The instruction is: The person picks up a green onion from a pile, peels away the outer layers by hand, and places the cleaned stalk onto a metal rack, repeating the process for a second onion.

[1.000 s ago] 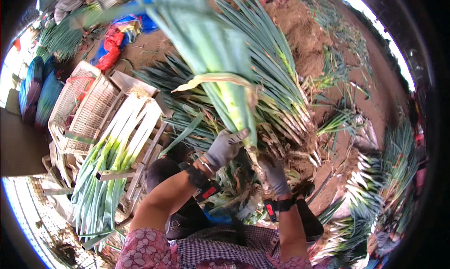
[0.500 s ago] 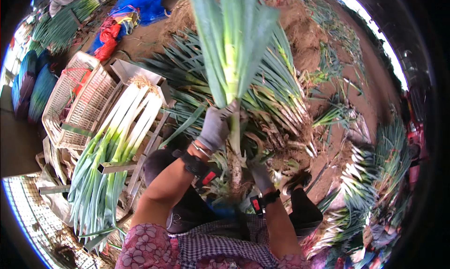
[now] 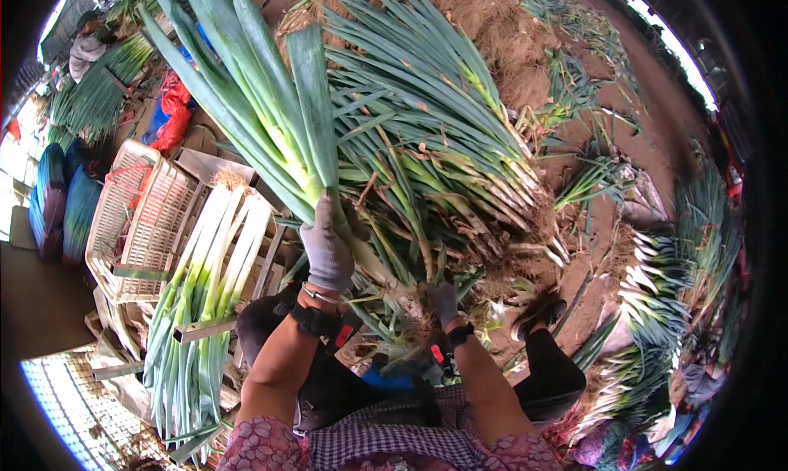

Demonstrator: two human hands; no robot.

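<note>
A large leek (image 3: 283, 114) slants across my front, its broad green leaves toward the upper left and its earthy root end toward the lower right. My left hand (image 3: 327, 249), in a grey glove, is wrapped round its pale stem just below the leaves. My right hand (image 3: 444, 304), in a dark, soiled glove, is closed beside the root end; what its fingers hold is hidden. Beyond both hands lies a heap of untrimmed leeks (image 3: 460, 139), with soil on their root ends.
At left, cleaned leeks (image 3: 209, 258) rest on a metal-barred rack (image 3: 205, 330), beside a cream plastic basket (image 3: 135, 225). More leeks (image 3: 648, 299) lie in rows at right. Loose roots and soil (image 3: 513, 44) are heaped at the back. My dark-trousered legs are bent below my hands.
The leek has tipped from upright to the upper left, and my left hand has moved left with it. My right hand has stayed close to the root end. The view has shifted slightly.
</note>
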